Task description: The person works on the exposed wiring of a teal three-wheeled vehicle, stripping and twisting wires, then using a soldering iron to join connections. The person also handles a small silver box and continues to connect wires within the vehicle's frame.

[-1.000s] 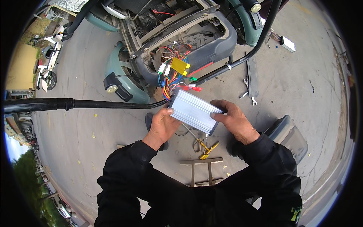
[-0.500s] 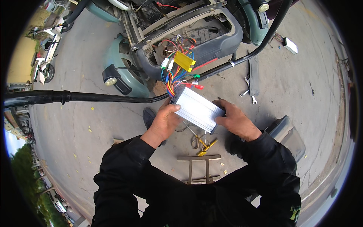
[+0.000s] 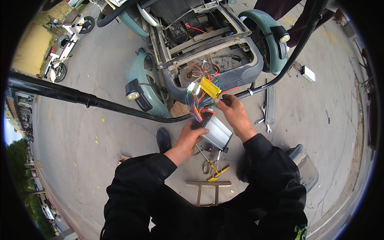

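Note:
My left hand (image 3: 187, 139) grips the wire end of a silver finned motor controller box (image 3: 218, 132), thumb on top. The box is tilted, its far end pointing down to the right. A bundle of coloured wires (image 3: 197, 112) with white, green and red connectors runs from it up to the vehicle frame. On the wires lies a yellow tag (image 3: 210, 87). My right hand (image 3: 237, 116) is off the box, its thumb and forefinger closed at the tag's lower right corner.
An opened vehicle body (image 3: 212, 74) with green fenders stands ahead, and a black bar (image 3: 120, 110) curves across. Wrenches (image 3: 264, 116), a second silver box (image 3: 308, 74), yellow-handled pliers (image 3: 218, 173) and a small wooden stool (image 3: 209, 184) are on the ground. A person in dark red trousers (image 3: 276, 9) stands at upper right.
My right hand has left the box's right end and moved up to the yellow tag. My left hand still holds the box. The view has shifted, showing more of the vehicle.

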`<state>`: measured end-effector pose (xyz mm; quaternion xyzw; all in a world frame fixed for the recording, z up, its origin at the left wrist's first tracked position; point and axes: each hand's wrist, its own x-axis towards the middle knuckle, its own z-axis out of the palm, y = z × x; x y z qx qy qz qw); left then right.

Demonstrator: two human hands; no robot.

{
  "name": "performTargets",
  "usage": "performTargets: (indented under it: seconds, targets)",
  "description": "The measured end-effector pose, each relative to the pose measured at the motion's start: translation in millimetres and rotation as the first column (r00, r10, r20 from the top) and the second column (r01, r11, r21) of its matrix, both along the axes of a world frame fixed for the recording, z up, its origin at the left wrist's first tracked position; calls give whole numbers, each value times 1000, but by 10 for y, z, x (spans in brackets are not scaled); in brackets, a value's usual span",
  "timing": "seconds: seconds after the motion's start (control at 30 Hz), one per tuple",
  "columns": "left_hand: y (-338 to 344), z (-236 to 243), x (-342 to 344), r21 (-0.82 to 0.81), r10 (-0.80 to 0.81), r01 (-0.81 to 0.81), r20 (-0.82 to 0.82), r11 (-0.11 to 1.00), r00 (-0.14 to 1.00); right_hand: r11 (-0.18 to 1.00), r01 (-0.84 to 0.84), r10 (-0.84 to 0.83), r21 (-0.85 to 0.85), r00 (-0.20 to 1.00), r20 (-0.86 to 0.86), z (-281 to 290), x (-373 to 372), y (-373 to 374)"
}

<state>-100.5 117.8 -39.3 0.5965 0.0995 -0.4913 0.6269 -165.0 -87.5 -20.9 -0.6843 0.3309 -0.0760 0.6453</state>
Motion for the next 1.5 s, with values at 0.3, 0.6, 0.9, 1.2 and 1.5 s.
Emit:
performTargets:
  seconds: [0.3,0.6,0.9,1.2,1.5]
  targets:
    - [-50,294,8,-66,29,-25,59,998,998,982,171,-175,-81,983,-48,-68,443,-108]
    - [-142,279,31,-272,142,-162,-93,948,986,998,-8,20,64,982,-188,58,332,-369]
    - [-218,-261,-140,-216,125,-143,-96,966,988,958,44,2,282,987,-162,-90,282,-256]
    - [-509,-500,-177,70,33,-52,246,996,969,985,72,-48,156,987,-151,-94,290,-203]
    - [-421,-647,-71,374,-231,102,319,922,919,962,105,-75,252,989,-127,-91,283,-190]
